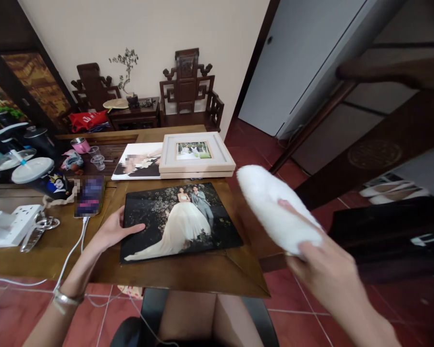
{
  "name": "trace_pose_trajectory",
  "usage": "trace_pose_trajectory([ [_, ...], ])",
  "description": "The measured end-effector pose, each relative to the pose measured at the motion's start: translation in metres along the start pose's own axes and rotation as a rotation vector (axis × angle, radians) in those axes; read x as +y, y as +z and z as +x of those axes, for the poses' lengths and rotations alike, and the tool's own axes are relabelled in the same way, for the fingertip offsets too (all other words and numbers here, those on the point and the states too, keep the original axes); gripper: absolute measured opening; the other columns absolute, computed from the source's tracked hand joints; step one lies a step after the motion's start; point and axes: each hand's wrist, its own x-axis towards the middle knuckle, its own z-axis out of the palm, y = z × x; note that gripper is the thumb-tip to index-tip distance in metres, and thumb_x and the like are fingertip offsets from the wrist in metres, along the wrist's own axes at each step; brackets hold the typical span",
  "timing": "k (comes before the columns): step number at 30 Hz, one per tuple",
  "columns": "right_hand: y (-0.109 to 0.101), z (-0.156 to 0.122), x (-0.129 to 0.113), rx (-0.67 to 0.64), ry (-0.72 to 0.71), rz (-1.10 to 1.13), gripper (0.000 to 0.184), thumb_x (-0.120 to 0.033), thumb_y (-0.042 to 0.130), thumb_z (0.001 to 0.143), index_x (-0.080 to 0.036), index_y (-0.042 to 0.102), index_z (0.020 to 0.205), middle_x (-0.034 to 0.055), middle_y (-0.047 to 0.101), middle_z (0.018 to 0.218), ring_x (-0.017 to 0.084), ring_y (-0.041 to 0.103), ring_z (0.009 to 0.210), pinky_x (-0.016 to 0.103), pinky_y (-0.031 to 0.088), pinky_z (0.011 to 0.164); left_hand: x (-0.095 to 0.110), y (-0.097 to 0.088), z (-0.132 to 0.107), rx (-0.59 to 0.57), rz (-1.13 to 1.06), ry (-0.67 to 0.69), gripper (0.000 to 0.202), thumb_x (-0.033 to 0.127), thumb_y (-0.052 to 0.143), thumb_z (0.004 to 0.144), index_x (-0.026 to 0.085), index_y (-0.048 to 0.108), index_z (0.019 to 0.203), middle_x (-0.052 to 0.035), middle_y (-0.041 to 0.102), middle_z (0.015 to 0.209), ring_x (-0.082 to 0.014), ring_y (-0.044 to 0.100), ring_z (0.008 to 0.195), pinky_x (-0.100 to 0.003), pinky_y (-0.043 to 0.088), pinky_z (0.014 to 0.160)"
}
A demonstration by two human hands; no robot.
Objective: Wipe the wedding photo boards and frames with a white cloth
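A dark wedding photo panel (148,212), with a couple pictured among leaves, lies near the table's front right corner. At its left edge is my left hand (112,230), thumb on the printed face and fingers along or under the edge, partly hidden. My right hand (325,262) is closed around a folded, fluffy white cloth (265,200). Hand and cloth are in the air beyond the table's right edge, apart from the panel.
Behind the panel sit stacked pale picture frames (222,152) and a white-edged photo block (133,164). To the left are a phone (90,195) on a white cable, a clear claw clip (38,231), a power strip (18,224) and a lidded cup (34,171). A dark wooden chair (325,115) stands at right.
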Motion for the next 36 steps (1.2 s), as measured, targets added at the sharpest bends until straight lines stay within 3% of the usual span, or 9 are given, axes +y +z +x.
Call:
trace_pose_trajectory([
  [3, 0.023, 0.005, -0.010, -0.086, -0.162, 0.002, 0.030, 0.007, 0.040, 0.079, -0.019, 0.054, 0.075, 0.0132, 0.043, 0.149, 0.031, 0.039, 0.137, 0.052, 0.052, 0.096, 0.000, -0.006, 0.008, -0.101, 0.006, 0.012, 0.072, 0.038, 0.083, 0.063, 0.013, 0.055, 0.124, -0.0136, 0.069, 0.119, -0.0287, 0.067, 0.105, -0.046, 0.051, 0.096],
  [6, 0.044, 0.000, -0.023, -0.200, -0.237, 0.019, 0.037, 0.009, 0.037, 0.077, -0.018, 0.062, 0.082, 0.0147, 0.053, 0.141, 0.032, 0.033, 0.140, 0.061, 0.046, 0.100, 0.000, -0.008, 0.010, -0.157, 0.064, 0.001, 0.074, 0.039, 0.084, 0.061, 0.014, 0.056, 0.125, -0.0128, 0.069, 0.118, -0.0292, 0.066, 0.106, -0.046, 0.051, 0.096],
  [12, 0.049, -0.015, -0.032, -0.341, -0.213, 0.036, 0.038, 0.008, 0.038, 0.074, -0.017, 0.066, 0.078, 0.0139, 0.055, 0.139, 0.033, 0.028, 0.142, 0.065, 0.039, 0.104, -0.008, 0.002, -0.004, 0.163, 0.549, 0.114, 0.075, 0.054, 0.079, 0.060, 0.015, 0.060, 0.121, -0.0133, 0.063, 0.115, -0.0310, 0.064, 0.101, -0.042, 0.054, 0.085],
  [17, 0.049, -0.005, -0.022, -0.317, -0.172, 0.072, 0.046, 0.009, 0.036, 0.068, -0.018, 0.069, 0.085, 0.0118, 0.057, 0.137, 0.030, 0.034, 0.141, 0.063, 0.039, 0.106, -0.012, 0.015, -0.020, 0.287, 0.754, 0.259, 0.069, 0.057, 0.067, 0.075, 0.017, 0.055, 0.129, -0.0120, 0.057, 0.118, -0.0306, 0.058, 0.110, -0.044, 0.046, 0.098],
  [22, 0.070, 0.029, -0.006, -0.312, -0.125, 0.050, 0.053, 0.008, 0.039, 0.065, -0.019, 0.069, 0.098, 0.0140, 0.063, 0.121, 0.030, 0.053, 0.121, 0.053, 0.051, 0.094, -0.022, 0.026, -0.025, 0.328, 0.756, 0.400, 0.057, 0.044, 0.059, 0.086, 0.021, 0.047, 0.137, -0.0135, 0.045, 0.138, -0.0307, 0.046, 0.128, -0.049, 0.038, 0.108],
  [25, 0.087, 0.051, 0.001, -0.351, -0.137, 0.036, 0.058, 0.009, 0.040, 0.062, -0.016, 0.068, 0.106, 0.0162, 0.059, 0.127, 0.031, 0.050, 0.123, 0.052, 0.048, 0.097, -0.027, 0.029, -0.026, 0.285, 0.779, 0.507, 0.045, 0.035, 0.050, 0.093, 0.023, 0.048, 0.136, -0.0121, 0.032, 0.152, -0.0305, 0.031, 0.139, -0.053, 0.030, 0.113],
  [27, 0.094, 0.060, 0.004, -0.379, -0.149, 0.021, 0.061, 0.010, 0.039, 0.062, -0.015, 0.067, 0.110, 0.0160, 0.056, 0.134, 0.033, 0.045, 0.129, 0.056, 0.044, 0.102, -0.030, 0.030, -0.026, 0.246, 0.786, 0.537, 0.041, 0.032, 0.047, 0.096, 0.024, 0.049, 0.136, -0.0110, 0.034, 0.153, -0.0287, 0.030, 0.139, -0.053, 0.029, 0.114],
  [31, 0.088, 0.051, -0.007, -0.435, -0.186, 0.015, 0.063, 0.012, 0.038, 0.062, -0.017, 0.069, 0.109, 0.0136, 0.058, 0.135, 0.033, 0.040, 0.135, 0.063, 0.036, 0.108, -0.033, 0.030, -0.025, 0.245, 0.750, 0.540, 0.042, 0.036, 0.053, 0.094, 0.024, 0.052, 0.134, -0.0098, 0.040, 0.150, -0.0277, 0.033, 0.139, -0.052, 0.030, 0.114],
  [36, 0.054, 0.004, -0.042, -0.420, -0.284, 0.089, 0.044, 0.009, 0.042, 0.070, -0.021, 0.069, 0.087, 0.0095, 0.057, 0.138, 0.030, 0.034, 0.140, 0.064, 0.035, 0.108, -0.032, 0.033, -0.026, 0.176, 0.687, 0.513, 0.044, 0.035, 0.050, 0.094, 0.023, 0.050, 0.136, -0.0099, 0.038, 0.153, -0.0268, 0.028, 0.145, -0.050, 0.028, 0.116],
])
